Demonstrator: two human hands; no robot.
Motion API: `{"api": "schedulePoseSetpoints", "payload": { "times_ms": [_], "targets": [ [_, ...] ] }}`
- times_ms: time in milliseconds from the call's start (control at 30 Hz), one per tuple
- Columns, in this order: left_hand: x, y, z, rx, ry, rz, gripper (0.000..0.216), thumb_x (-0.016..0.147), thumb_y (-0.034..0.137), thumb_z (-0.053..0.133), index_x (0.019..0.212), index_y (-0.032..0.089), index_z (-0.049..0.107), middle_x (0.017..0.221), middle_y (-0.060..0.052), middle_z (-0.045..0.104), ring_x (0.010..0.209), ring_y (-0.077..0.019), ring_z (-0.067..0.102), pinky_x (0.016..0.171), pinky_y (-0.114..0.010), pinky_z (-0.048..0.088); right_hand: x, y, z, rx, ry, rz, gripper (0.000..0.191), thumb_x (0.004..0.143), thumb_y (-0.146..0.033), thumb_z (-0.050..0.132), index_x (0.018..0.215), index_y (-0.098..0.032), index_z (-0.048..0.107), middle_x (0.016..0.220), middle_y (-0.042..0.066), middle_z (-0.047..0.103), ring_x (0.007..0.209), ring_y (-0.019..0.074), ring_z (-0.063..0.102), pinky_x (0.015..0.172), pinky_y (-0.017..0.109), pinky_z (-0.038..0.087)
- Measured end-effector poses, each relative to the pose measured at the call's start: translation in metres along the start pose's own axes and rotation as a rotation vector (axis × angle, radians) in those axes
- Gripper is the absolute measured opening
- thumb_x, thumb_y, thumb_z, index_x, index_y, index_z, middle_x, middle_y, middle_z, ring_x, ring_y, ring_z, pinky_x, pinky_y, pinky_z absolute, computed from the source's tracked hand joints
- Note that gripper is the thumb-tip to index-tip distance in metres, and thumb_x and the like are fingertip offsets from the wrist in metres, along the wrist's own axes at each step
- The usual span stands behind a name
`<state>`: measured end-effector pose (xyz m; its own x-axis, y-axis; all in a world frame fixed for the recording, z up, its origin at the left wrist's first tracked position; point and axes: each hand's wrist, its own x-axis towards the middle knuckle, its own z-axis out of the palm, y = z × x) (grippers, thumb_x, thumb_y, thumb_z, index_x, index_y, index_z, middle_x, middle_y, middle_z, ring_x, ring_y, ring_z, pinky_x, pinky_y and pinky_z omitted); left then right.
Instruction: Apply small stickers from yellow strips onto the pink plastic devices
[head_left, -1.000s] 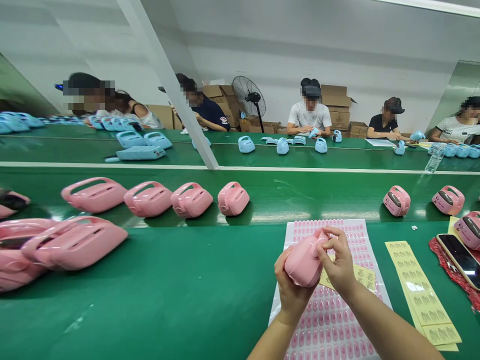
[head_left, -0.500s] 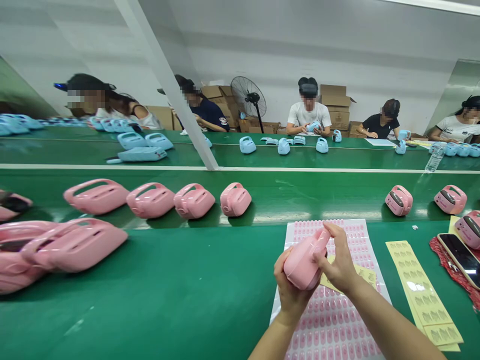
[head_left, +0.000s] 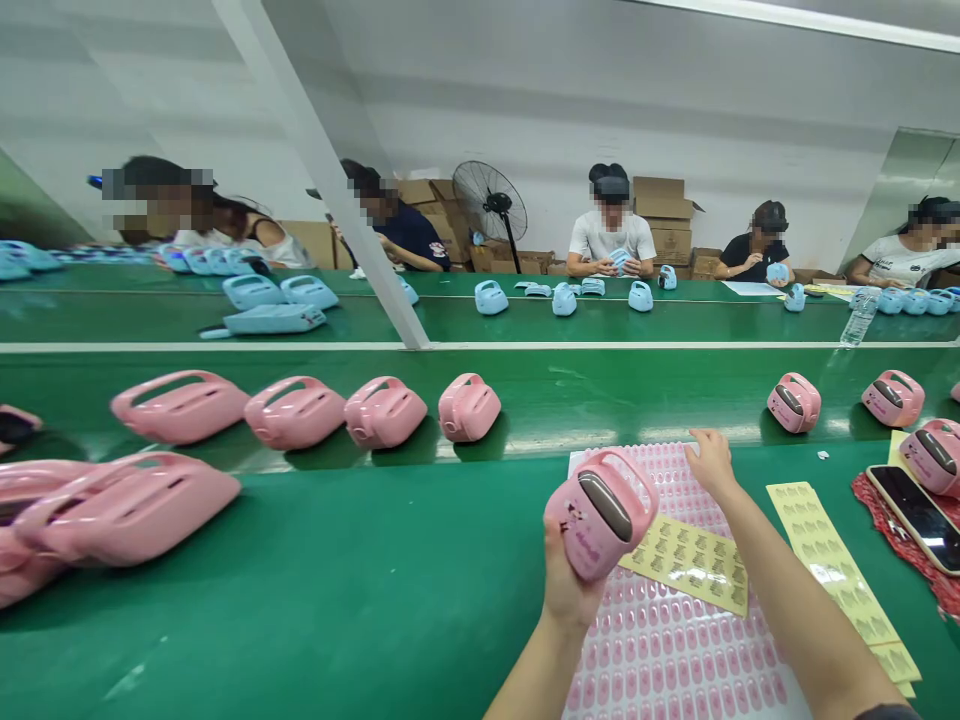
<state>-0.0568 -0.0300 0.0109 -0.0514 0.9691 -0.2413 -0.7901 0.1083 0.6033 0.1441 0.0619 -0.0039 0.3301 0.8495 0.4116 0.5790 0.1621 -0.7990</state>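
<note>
My left hand (head_left: 571, 578) is wrapped round the lower side of a pink plastic device (head_left: 576, 535) with a loop handle, lifted above the table. Its front faces up, showing a dark oval window and a small printed cartoon figure with lettering. At the far edge of a large white sheet of pink oval stickers (head_left: 637, 650), my right hand (head_left: 711, 464) reaches out, thumb and forefinger apart. I see nothing between those fingers. A smaller yellow sheet of printed labels (head_left: 694, 562) lies across the pink one, between my hands.
Several pink devices (head_left: 386, 412) line the green belt (head_left: 637, 385), with others stacked at left. On the right lie yellow label strips (head_left: 832, 570) and a phone (head_left: 915, 515) on red cloth. Across the belt, people handle blue devices; a slanting white post (head_left: 337, 190) rises at left.
My right hand has let go of the pink device and moved up and right to the sticker sheet's far edge. My left hand has turned the device so its printed front shows.
</note>
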Motion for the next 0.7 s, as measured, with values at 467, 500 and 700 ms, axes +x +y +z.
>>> {"api": "schedulePoseSetpoints", "payload": {
  "times_ms": [467, 500, 700],
  "targets": [
    [0.016, 0.019, -0.021, -0.296, -0.124, -0.229, 0.05, 0.08, 0.048, 0.049, 0.122, 0.021, 0.044, 0.093, -0.012, 0.066, 0.083, -0.0296, 0.064, 0.056, -0.034, 0.054, -0.02, -0.039, 0.007, 0.23, -0.022, 0.021, 0.017, 0.074, -0.035, 0.054, 0.07, -0.02, 0.061, 0.096, 0.009, 0.055, 0.096, 0.0257, 0.052, 0.077, 0.043, 0.042],
    [0.017, 0.017, -0.021, -0.311, -0.123, -0.251, 0.049, 0.082, 0.047, 0.046, 0.123, 0.02, 0.044, 0.093, -0.013, 0.066, 0.083, -0.0295, 0.064, 0.056, -0.034, 0.054, -0.028, -0.051, 0.007, 0.343, -0.089, 0.013, 0.017, 0.074, -0.036, 0.055, 0.071, -0.02, 0.061, 0.102, 0.01, 0.054, 0.099, 0.0251, 0.052, 0.079, 0.042, 0.043],
    [0.008, 0.006, -0.005, -0.352, -0.058, -0.255, 0.048, 0.086, 0.038, 0.043, 0.128, 0.014, 0.038, 0.091, -0.014, 0.068, 0.079, -0.025, 0.066, 0.068, -0.036, 0.054, -0.064, -0.098, 0.009, 0.585, -0.324, -0.074, 0.014, 0.068, -0.034, 0.065, 0.065, -0.021, 0.062, 0.116, 0.009, 0.052, 0.116, 0.0259, 0.044, 0.096, 0.045, 0.033]
  ]
}}
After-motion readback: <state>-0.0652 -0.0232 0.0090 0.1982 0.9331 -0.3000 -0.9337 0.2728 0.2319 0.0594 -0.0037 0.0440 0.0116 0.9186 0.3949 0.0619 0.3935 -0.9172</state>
